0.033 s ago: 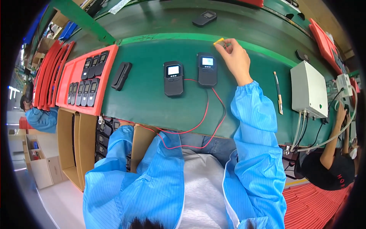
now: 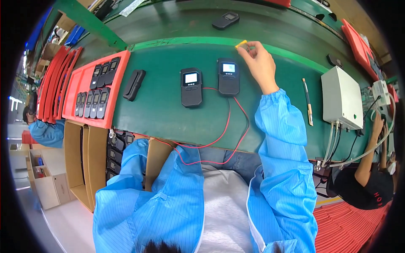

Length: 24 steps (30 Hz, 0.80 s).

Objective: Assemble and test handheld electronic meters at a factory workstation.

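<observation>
A small yellow-ended piece is pinched between the thumb and fingertips of the right hand, near the far green edge of the workbench. Just left of that hand and nearer the body stands the right-hand lit device; beyond it, farther from the hand, the left-hand lit device is set. Both screens are lit, and a red lead is looped from beside them over the near edge toward the left hand. That hand is mostly hidden by the bench edge, above a cardboard box of dark units; whether anything is gripped cannot be told.

The step in hand is judged to be the handling of the yellow-ended piece close to the powered devices. For the next move, a light, steady pinch seems called for, with the lead left unsnagged.
</observation>
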### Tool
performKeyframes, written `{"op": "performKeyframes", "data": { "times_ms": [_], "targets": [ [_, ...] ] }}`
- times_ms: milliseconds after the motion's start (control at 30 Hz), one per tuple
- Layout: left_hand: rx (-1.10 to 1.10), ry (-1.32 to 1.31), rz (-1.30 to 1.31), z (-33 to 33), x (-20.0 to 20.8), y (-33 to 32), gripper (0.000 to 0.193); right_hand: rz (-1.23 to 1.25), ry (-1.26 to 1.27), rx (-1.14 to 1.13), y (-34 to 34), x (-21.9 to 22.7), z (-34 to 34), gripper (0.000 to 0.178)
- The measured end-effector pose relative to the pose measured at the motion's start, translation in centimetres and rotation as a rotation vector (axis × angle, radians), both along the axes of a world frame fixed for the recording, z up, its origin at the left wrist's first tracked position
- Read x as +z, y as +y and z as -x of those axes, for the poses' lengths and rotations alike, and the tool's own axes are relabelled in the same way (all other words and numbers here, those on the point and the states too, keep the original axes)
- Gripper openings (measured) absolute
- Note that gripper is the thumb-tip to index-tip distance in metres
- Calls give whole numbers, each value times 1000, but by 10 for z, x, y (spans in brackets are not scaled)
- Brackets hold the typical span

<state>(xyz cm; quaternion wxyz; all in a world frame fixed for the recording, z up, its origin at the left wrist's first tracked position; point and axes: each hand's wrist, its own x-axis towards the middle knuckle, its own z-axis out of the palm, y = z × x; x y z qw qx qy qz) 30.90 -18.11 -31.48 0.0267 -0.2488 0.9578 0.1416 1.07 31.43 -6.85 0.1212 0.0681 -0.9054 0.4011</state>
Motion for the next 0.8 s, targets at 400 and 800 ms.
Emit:
{"op": "performKeyframes", "data": {
  "times_ms": [400, 800],
  "targets": [
    [9, 587, -297, -36, 204, 114, 79, 466, -150, 260, -2, -3, 9, 38],
    [-651, 1154, -638, 137, 272, 244, 76, 423, -6, 615, -42, 27, -43, 34]
  ]
}}
